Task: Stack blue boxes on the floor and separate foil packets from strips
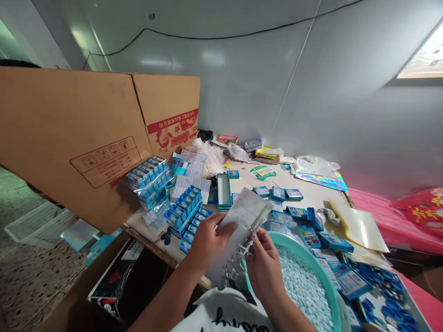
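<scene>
My left hand (214,235) grips a greyish see-through plastic bag (244,210) by its side, thumb on top. Closed at the bag's lower right edge, my right hand (265,260) pinches small silver metal pieces that look like rings and chains. More such silver pieces (235,267) hang or lie along the bag's lower part; whether they are inside it I cannot tell. Just right of my right hand stands a turquoise basin (337,304) full of small pale blue and white pieces (304,288).
Small blue boxes (294,194) lie scattered over the table (285,177). Stacked blue boxes (148,177) stand left, by a tall cardboard carton (104,120). An open blue box (224,189) sits mid-table. A tray of dark blue parts (391,309) is at lower right.
</scene>
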{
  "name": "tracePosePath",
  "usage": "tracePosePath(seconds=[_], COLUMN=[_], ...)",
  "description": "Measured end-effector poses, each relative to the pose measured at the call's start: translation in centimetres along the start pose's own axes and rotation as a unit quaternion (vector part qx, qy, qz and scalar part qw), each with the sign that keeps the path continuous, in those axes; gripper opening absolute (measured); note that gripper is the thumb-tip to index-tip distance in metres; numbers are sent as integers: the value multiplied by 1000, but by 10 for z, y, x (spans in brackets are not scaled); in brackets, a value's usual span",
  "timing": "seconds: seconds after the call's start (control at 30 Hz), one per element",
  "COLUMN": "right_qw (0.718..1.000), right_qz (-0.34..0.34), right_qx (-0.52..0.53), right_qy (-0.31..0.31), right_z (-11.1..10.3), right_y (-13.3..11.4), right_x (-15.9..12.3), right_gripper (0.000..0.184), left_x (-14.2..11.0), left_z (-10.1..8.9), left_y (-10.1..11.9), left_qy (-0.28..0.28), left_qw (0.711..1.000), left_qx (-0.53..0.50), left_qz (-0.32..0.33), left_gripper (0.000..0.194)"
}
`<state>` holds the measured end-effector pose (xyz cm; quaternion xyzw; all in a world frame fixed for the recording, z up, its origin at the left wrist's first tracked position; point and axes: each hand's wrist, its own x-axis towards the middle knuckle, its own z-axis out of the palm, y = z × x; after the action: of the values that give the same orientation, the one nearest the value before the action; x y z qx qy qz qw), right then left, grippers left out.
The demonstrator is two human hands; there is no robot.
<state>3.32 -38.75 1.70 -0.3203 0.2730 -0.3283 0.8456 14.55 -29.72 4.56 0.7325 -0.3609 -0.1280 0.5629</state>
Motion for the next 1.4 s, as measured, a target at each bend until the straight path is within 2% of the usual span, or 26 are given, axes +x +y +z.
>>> tracePosePath(seconds=[0.1, 0.23, 0.37, 0.5, 0.7, 0.83, 0.93, 1.07, 1.17, 1.23, 1.33, 1.4], right_qw=[999, 979, 950, 949, 948, 947, 926, 882, 865, 865, 884, 884], right_qz=[-13, -94, -155, -151, -133, -122, -134, -118, -132, -152, -181, -227], right_qx=[-43, -178, -268, -277, -288, -298, -345, -434, -466, -464, -420, -401], right_qy=[-2, -13, -41, -2, -9, -17, -70, -140, -131, -118, -99, -74], right_z=[-8, -12, -13, -21, -35, -43, -48, -53, -50, -44, -29, -18], right_y=[3, 4, -2, -12, -22, -33, -45, -57, -61, -62, -64, -66], right_x=[4, 10, 15, 20, 25, 28, 28, 27, 25, 24, 22, 23], right_gripper=[42, 52, 35, 42, 40, 38, 37, 38, 61, 73, 63, 52], left_x=[2, 2, 5, 11, 21, 27, 32, 35, 32, 29, 25, 24], left_z=[1, 0, 1, -2, -7, -21, -36, -47, -46, -42, -35, -32], left_y=[3, 5, 2, -3, -14, -15, -12, -6, -2, 0, 5, 7], left_qy=[23, 14, 17, 25, 25, 4, -38, -78, -79, -87, -114, -133], left_qw=[999, 998, 999, 1000, 996, 998, 998, 996, 995, 995, 993, 990], left_qx=[30, 53, 13, -1, -77, -46, -30, -41, -40, -16, 14, 38], left_qz=[1, 29, 28, 7, -25, -31, -29, -30, -37, -36, -9, 34], left_gripper=[20, 24, 34, 41, 39, 42, 42, 35, 42, 42, 38, 34])
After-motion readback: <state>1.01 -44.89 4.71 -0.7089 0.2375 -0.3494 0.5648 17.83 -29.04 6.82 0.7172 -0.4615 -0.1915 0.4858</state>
